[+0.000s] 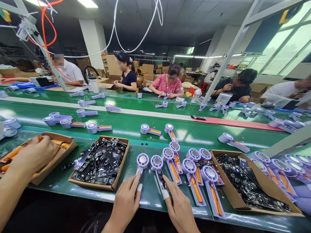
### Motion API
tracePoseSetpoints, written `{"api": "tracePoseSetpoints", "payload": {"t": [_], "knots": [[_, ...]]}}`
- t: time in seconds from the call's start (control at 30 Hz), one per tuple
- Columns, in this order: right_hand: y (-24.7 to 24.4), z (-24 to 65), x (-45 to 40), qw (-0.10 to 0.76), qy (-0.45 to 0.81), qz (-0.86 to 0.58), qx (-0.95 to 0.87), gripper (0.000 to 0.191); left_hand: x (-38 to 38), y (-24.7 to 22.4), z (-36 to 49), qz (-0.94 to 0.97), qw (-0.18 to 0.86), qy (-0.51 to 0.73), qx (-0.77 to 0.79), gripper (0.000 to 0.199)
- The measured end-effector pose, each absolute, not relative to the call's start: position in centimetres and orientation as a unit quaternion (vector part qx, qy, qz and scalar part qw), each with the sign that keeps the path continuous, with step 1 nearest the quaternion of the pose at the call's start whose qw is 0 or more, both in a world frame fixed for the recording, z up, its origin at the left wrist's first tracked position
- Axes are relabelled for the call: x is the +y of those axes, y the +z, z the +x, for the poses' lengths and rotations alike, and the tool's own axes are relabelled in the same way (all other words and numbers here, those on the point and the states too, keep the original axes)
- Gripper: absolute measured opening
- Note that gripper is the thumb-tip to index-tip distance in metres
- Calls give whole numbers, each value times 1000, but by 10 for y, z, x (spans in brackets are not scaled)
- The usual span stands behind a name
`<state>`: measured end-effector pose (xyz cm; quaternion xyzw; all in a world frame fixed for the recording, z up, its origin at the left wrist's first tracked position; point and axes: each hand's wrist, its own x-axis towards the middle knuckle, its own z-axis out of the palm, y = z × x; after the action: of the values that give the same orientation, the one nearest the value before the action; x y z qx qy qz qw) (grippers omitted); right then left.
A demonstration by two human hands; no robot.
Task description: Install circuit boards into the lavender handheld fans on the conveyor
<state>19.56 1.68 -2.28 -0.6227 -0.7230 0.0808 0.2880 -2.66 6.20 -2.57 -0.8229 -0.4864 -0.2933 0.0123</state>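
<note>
My left hand [125, 204] has its fingers around the handle end of a lilac handheld fan [142, 161], and one fingertip wears a white cot. My right hand [179, 208] presses a white-cotted fingertip on the handle of another lilac fan [156, 162], which holds a black circuit board [162, 183]. Further fans with orange batteries [196, 191] lie to the right. Cardboard trays of black circuit boards stand on both sides of my hands: one [97, 186] left, one [233, 191] right. At far left, a co-worker's hand [31, 158] reaches into a tray of orange batteries [64, 152].
A green conveyor belt [121, 129] runs across the view, carrying more fan bodies. A red strip [238, 123] lies along the far belt. Several co-workers sit beyond it, with cardboard boxes [148, 69] behind them. A white cable [136, 35] hangs overhead.
</note>
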Motion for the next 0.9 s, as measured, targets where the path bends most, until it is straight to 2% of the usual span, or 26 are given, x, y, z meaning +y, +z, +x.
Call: {"api": "tracePoseSetpoints", "payload": {"t": [0.27,0.67,0.9], "knots": [[-39,186,24,277,17,-631,-725,48,67,-40,-25,-829,38,-277,-484,44],[-39,186,25,311,18,-625,-715,43,63,-43,-15,-792,41,-328,-513,38],[-38,187,24,301,27,-631,-714,44,64,-45,-15,-791,37,-322,-518,39]]}}
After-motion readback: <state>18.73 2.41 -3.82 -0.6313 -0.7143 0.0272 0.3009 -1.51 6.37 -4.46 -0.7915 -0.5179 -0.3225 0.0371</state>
